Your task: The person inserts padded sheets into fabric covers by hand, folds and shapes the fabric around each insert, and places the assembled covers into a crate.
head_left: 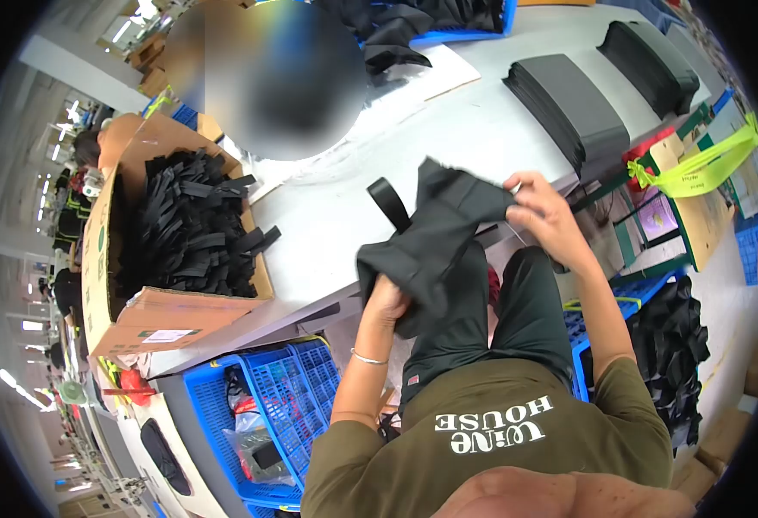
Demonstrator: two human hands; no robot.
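A black fabric bag with a short loop strap is held up over my lap, just off the front edge of the table. My left hand reaches into or under its lower left end, and cloth covers most of the fingers. At the upper right corner, my right hand pinches the fabric between thumb and fingers. The cloth is creased and slightly blurred between the two hands.
A cardboard box full of black strap pieces stands at left. Stacks of dark folded fabric lie on the white table. Blue crates flank my legs. A person is beyond the box.
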